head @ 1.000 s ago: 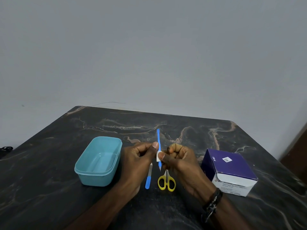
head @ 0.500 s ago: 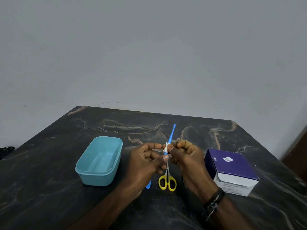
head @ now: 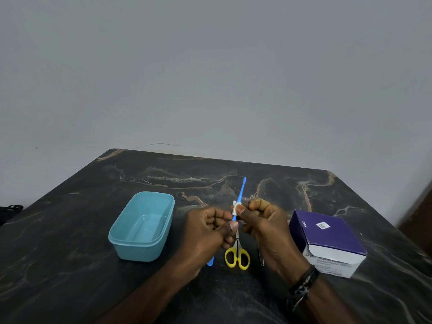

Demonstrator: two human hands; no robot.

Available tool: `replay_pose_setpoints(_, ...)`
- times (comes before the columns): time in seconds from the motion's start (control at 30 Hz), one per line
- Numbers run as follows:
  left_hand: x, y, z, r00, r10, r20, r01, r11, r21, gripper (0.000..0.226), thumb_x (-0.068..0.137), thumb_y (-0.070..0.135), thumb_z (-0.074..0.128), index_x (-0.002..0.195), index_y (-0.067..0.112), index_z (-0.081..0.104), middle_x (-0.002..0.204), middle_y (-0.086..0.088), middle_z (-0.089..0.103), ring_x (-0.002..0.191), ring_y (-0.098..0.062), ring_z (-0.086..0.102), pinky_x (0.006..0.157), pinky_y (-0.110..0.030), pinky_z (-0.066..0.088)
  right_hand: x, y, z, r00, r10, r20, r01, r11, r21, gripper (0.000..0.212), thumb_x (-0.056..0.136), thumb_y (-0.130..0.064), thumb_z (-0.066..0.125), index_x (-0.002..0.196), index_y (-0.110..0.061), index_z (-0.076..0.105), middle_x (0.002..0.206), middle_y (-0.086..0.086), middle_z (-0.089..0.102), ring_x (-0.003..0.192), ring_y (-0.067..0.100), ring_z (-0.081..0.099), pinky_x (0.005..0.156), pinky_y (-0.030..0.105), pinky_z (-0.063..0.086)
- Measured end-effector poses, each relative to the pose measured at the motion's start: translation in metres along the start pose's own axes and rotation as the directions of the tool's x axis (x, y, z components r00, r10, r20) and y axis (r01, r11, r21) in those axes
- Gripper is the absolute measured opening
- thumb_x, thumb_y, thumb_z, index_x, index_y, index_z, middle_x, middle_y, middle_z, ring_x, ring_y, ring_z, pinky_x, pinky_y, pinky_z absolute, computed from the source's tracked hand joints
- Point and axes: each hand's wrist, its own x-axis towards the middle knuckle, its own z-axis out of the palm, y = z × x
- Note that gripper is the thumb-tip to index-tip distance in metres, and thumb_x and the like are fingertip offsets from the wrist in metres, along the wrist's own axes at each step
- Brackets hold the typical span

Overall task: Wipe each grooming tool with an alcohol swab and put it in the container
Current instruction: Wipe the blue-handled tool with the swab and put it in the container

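Dark marble table [head: 70, 265]: left hand [head: 205, 232] pinches blue tool [head: 240, 192] (right hand [head: 264, 220] clamps swab [head: 235, 208] round it).

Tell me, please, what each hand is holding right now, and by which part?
The left hand pinches the blue stick at its lower end. The right hand pinches the white swab around the stick's middle.

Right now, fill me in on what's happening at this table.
A person is wiping a thin blue grooming tool: the left hand pinches its lower end, and the right hand pinches a white swab around its shaft. The teal container is empty. Yellow scissors, another blue tool and the purple swab box lie on the table.
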Motion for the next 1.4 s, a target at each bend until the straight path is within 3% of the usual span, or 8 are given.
replay_pose_setpoints(0.17,0.0,0.001,0.001,1.0,0.004,0.019,-0.004,1.0,0.028,0.009,0.083,-0.001,0.069,0.084,0.008,0.069,0.06,-0.005,0.066,0.05,-0.011,0.06,0.048,-0.022,0.052,0.0,-0.005,-0.001,0.996,-0.041,-0.078,0.045,0.997,0.06,0.02,0.079,-0.001,0.072,0.071,-0.014,0.059,0.076,0.016,0.068,0.058,0.015,0.059,0.056,0.027,0.047)
replay_pose_setpoints(0.3,-0.002,-0.003,0.005,0.999,-0.006,0.042,0.003,0.997,0.076,0.008,0.082,0.001,0.071,0.086,0.008,0.07,0.062,-0.007,0.064,0.053,-0.012,0.06,0.049,-0.025,0.051,0.004,-0.011,-0.008,0.981,-0.037,-0.191,0.072,0.981,0.178,0.036,0.08,-0.002,0.072,0.053,-0.024,0.062,0.081,0.021,0.061,0.068,0.023,0.051,0.048,0.023,0.045)
replay_pose_setpoints(0.57,-0.001,0.001,0.004,0.999,0.031,-0.014,-0.03,0.998,0.062,0.009,0.083,0.0,0.069,0.082,0.009,0.07,0.055,0.001,0.066,0.049,-0.009,0.06,0.048,-0.021,0.052,0.0,-0.004,-0.001,0.994,-0.036,-0.104,0.045,0.995,0.086,0.025,0.081,-0.003,0.07,0.065,-0.017,0.057,0.085,0.017,0.073,0.077,0.025,0.064,0.067,0.037,0.047)
replay_pose_setpoints(0.73,-0.003,-0.001,0.003,1.0,0.017,0.011,-0.018,0.998,0.053,0.007,0.083,-0.001,0.069,0.084,0.006,0.07,0.057,-0.002,0.065,0.049,-0.011,0.059,0.049,-0.022,0.052,0.004,-0.007,-0.004,0.983,-0.025,-0.181,0.05,0.989,0.138,0.029,0.079,0.002,0.071,0.067,-0.017,0.052,0.083,0.021,0.066,0.057,0.017,0.056,0.052,0.026,0.045)
replay_pose_setpoints(0.87,-0.003,0.001,0.005,1.0,-0.004,0.007,0.004,0.998,0.063,0.005,0.081,-0.002,0.069,0.083,0.003,0.071,0.059,-0.006,0.063,0.049,-0.01,0.058,0.049,-0.023,0.052,0.008,-0.012,-0.013,0.965,-0.008,-0.261,0.072,0.969,0.237,0.03,0.08,0.004,0.068,0.068,-0.015,0.049,0.068,0.007,0.062,0.059,0.018,0.052,0.045,0.02,0.043)
replay_pose_setpoints(1.0,0.0,0.005,0.002,0.996,-0.004,-0.085,0.0,0.999,-0.044,0.003,0.082,0.0,0.069,0.083,0.002,0.071,0.06,-0.004,0.064,0.051,-0.011,0.057,0.051,-0.027,0.054,0.008,-0.013,-0.013,0.974,0.03,-0.225,0.036,0.959,0.282,0.029,0.08,0.002,0.068,0.067,-0.016,0.049,0.063,0.001,0.067,0.059,0.011,0.061,0.046,0.018,0.045)
replay_pose_setpoints(1.2,0.005,0.015,-0.005,0.963,0.043,-0.265,-0.111,0.963,-0.247,0.009,0.086,0.01,0.067,0.086,0.001,0.069,0.058,-0.008,0.06,0.052,-0.014,0.056,0.049,-0.027,0.054,0.006,-0.01,-0.009,0.994,0.075,-0.077,-0.058,0.978,0.199,0.029,0.079,0.003,0.069,0.063,-0.018,0.057,0.071,0.006,0.067,0.066,0.016,0.06,0.062,0.033,0.044)
replay_pose_setpoints(1.4,0.007,0.016,-0.006,0.921,0.074,-0.381,-0.179,0.952,-0.247,0.016,0.087,0.016,0.066,0.08,0.002,0.067,0.054,-0.005,0.059,0.049,-0.012,0.055,0.047,-0.025,0.053,-0.002,-0.006,0.0,0.98,0.145,0.138,-0.152,0.988,0.041,0.028,0.077,0.005,0.07,0.071,-0.013,0.05,0.073,0.015,0.059,0.063,0.017,0.057,0.053,0.027,0.042)
